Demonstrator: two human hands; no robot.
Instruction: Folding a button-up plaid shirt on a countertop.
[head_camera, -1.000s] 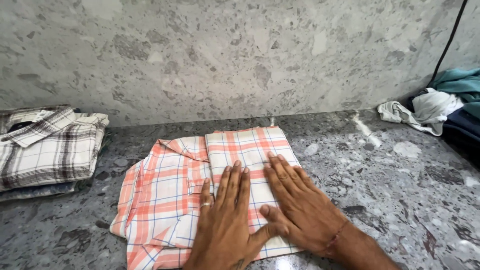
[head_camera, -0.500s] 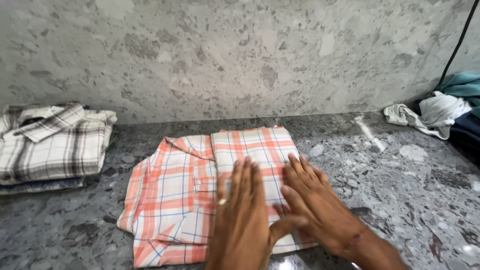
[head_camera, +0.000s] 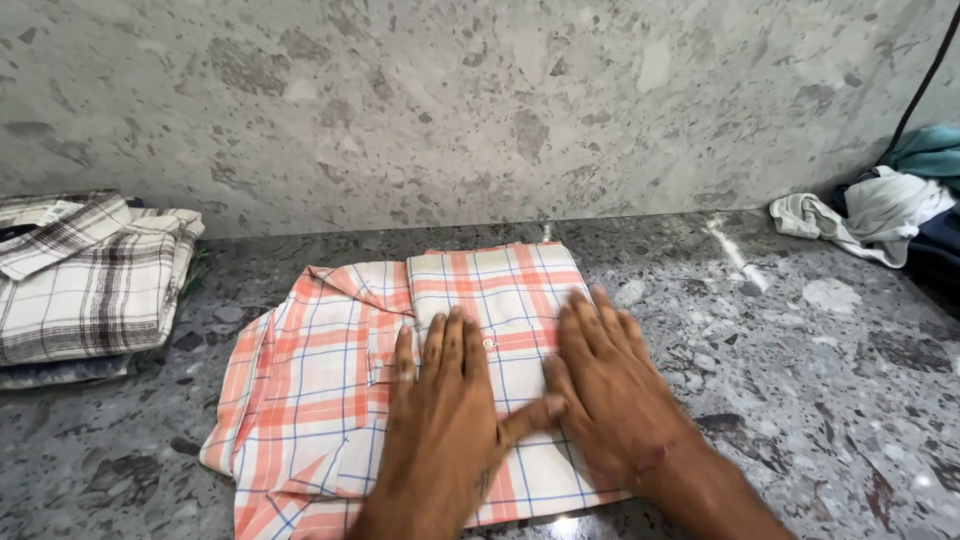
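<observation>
With one side panel already folded over the middle, the orange shirt (head_camera: 400, 390) lies on the counter (head_camera: 800, 380), collar end toward the wall. The left hand (head_camera: 440, 420) is flat, fingers spread, pressing the fold; the right hand (head_camera: 600, 390) lies flat beside it, grasping nothing. By my reckoning it's about halfway: the left panel hangs wide, unfolded. A folded grey stack (head_camera: 90, 280) waits far left; loose clothes (head_camera: 880, 215) far right.

A grey speckled stone counter (head_camera: 800, 380) filled the lower frame. On it lay an orange-and-white checked shirt (head_camera: 330, 380) at centre, a stack of folded plaid shirts (head_camera: 90, 280) at left, and crumpled clothes (head_camera: 880, 215) at upper right
</observation>
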